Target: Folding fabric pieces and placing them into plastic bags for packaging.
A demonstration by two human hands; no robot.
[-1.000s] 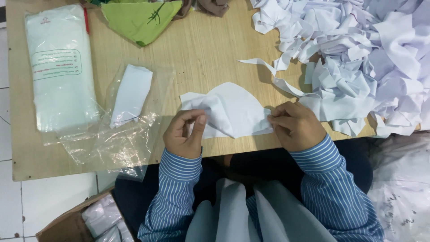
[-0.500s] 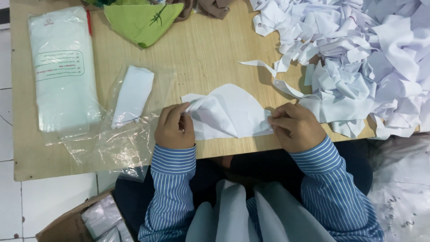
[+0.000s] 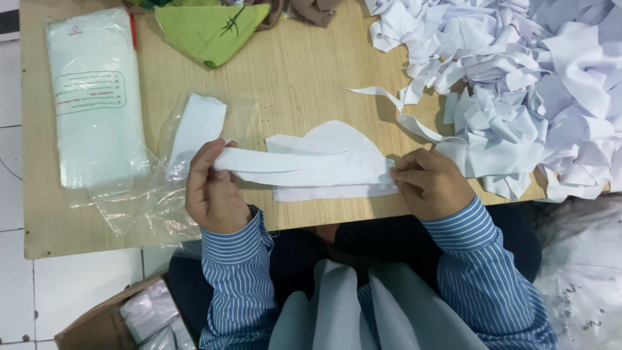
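1. Fabric is what both hands work: a white cut cloth piece (image 3: 330,165) with one curved edge lies at the near edge of the wooden table (image 3: 304,71), stretched flat between them.
2. It looks thin, light and limp, likely to sag or crease if lifted by one end, so the two end grips seem the sound places to hold it.
3. Left hand (image 3: 210,194) has its fingers closed on the narrow left end, thumb on top.
4. Right hand (image 3: 431,181) pinches the right end, fingertips pressed together on the cloth.
5. A clear plastic bag (image 3: 139,207) lies open under the left hand and holds a small folded white piece (image 3: 197,126).
6. A sealed white packet (image 3: 97,97) lies further left, contents unclear.
7. A cardboard box (image 3: 103,324) on the floor holds more wrapped white bundles.
8. A heap of white fabric offcuts (image 3: 538,84) fills the table's right side.
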